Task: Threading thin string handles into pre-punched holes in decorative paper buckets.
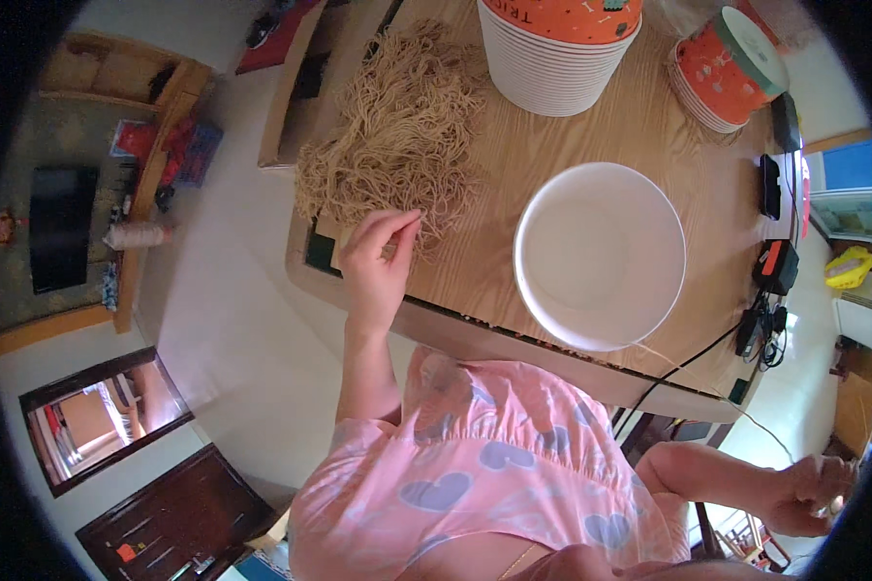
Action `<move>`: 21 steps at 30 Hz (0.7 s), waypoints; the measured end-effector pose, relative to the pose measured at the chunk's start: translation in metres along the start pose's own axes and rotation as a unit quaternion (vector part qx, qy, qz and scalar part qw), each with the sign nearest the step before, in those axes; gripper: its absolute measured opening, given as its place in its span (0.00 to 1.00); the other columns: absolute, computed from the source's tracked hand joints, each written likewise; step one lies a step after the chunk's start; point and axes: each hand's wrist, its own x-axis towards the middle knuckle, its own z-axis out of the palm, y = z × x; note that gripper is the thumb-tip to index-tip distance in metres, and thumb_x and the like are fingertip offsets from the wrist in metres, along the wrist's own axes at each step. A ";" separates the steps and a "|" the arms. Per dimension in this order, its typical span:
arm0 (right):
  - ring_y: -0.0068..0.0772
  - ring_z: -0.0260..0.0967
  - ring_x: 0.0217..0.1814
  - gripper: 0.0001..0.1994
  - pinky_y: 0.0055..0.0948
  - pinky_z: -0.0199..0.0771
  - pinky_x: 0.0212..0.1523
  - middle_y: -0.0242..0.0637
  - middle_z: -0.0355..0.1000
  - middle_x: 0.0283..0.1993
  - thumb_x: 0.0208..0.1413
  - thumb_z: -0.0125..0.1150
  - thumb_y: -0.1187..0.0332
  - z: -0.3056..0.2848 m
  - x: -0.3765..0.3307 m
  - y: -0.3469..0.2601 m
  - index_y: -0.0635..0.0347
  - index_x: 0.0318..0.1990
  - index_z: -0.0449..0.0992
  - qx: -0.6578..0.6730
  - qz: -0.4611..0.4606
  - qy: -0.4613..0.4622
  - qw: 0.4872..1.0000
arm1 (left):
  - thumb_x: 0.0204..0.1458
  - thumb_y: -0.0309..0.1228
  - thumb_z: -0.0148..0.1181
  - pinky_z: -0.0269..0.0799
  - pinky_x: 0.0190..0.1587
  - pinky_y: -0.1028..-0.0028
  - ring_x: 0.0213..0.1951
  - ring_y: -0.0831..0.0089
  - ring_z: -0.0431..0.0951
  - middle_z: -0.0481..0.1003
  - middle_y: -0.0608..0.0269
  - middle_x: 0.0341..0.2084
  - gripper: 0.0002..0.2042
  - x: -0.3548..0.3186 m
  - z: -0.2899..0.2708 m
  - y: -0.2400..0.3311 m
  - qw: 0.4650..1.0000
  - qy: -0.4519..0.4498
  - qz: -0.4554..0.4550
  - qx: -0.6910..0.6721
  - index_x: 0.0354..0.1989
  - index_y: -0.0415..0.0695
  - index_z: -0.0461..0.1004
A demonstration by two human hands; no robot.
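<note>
A white paper bucket [599, 257] stands on the wooden table in front of me, its open mouth facing up. From its near rim a thin cord [717, 389] runs down to the right, to my right hand [812, 496], closed round its end far out at the right, with the fingers partly hidden. My left hand [376, 259] is at the near edge of a tangled heap of tan cords [397, 126]. Its thumb and forefinger are pinched together there; whether a strand lies between the tips is too small to see.
A tall stack of orange and white paper buckets [557, 58] stands at the back, and a smaller orange stack [727, 73] at the far right. Black adapters with cables [761, 324] and a black phone-like object [770, 187] lie along the right edge. A cardboard box [286, 107] is beyond the left edge.
</note>
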 end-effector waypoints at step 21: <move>0.38 0.71 0.31 0.08 0.28 0.72 0.31 0.43 0.68 0.32 0.56 0.48 0.82 0.059 -0.131 0.180 0.66 0.42 0.62 -0.406 0.397 -0.317 0.760 | 0.44 0.23 0.65 0.67 0.33 0.79 0.33 0.79 0.71 0.73 0.64 0.34 0.17 -0.005 0.022 0.111 0.922 -0.252 -0.011 -0.294 0.46 0.42 0.74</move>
